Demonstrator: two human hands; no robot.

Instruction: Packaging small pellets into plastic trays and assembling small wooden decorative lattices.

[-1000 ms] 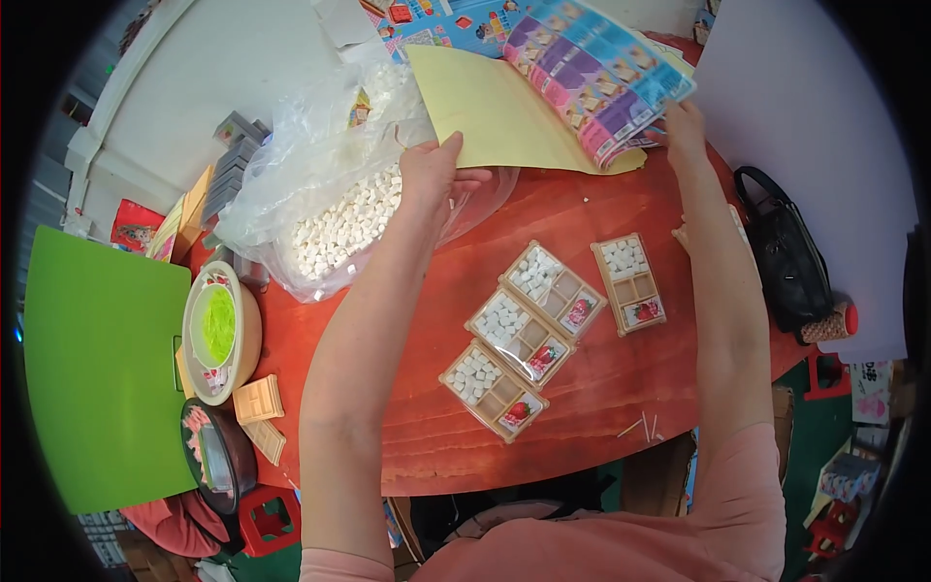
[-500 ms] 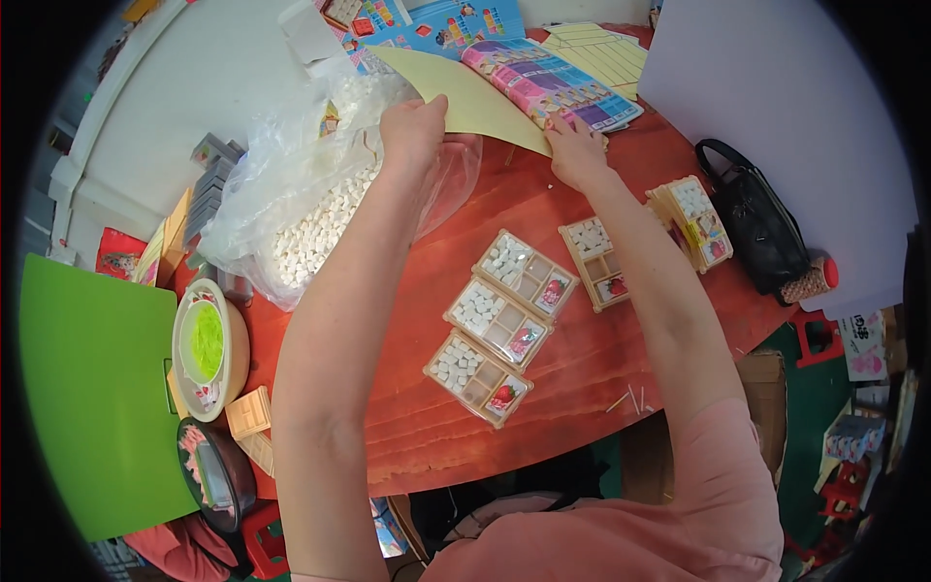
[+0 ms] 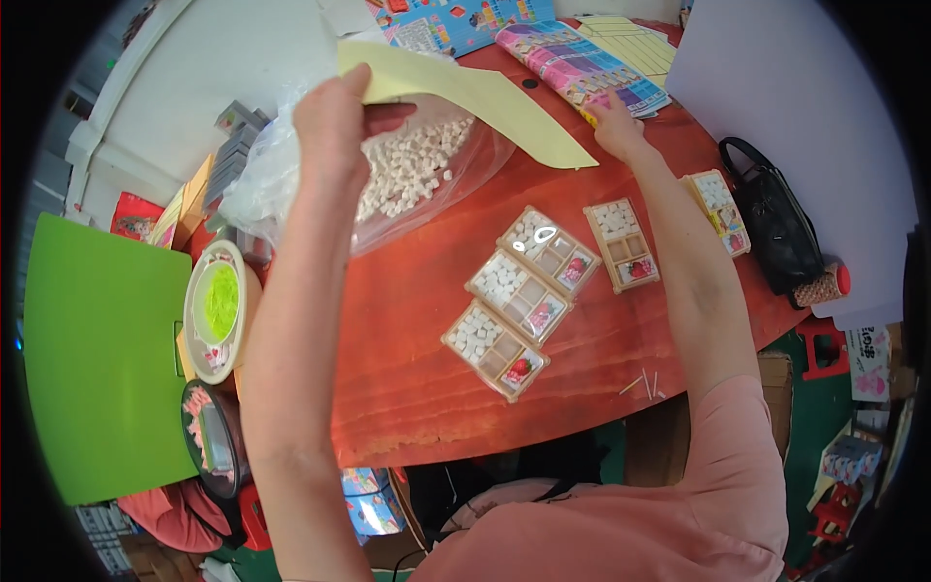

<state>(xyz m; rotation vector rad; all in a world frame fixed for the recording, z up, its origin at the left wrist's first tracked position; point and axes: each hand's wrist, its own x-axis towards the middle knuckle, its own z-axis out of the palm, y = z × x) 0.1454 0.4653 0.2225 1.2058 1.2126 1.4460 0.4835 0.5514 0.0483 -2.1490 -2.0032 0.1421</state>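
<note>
My left hand (image 3: 328,126) is raised over the plastic bag and grips one end of a pale yellow sheet (image 3: 475,97). The sheet bows away to the right, its free corner hanging above the red table (image 3: 407,388). At the back right, my right hand (image 3: 618,131) has its fingers closed at the near edge of a stack of colourful printed sheets (image 3: 572,63). Below, three wooden trays (image 3: 497,349) with white cubes and a strawberry picture stand touching in a slanted row. Another tray (image 3: 621,245) lies just right of them.
A clear bag (image 3: 262,184) of white cubes (image 3: 412,165) spreads at the back left. Bowls (image 3: 247,330) line the left edge. More trays (image 3: 720,209) sit beside a black bag (image 3: 771,223) on the right. Small sticks (image 3: 648,383) lie near the front edge.
My left hand has drawn the yellow sheet left and up, away from the printed sheets. The right hand has let go of the yellow sheet's corner and stays by the printed stack.
</note>
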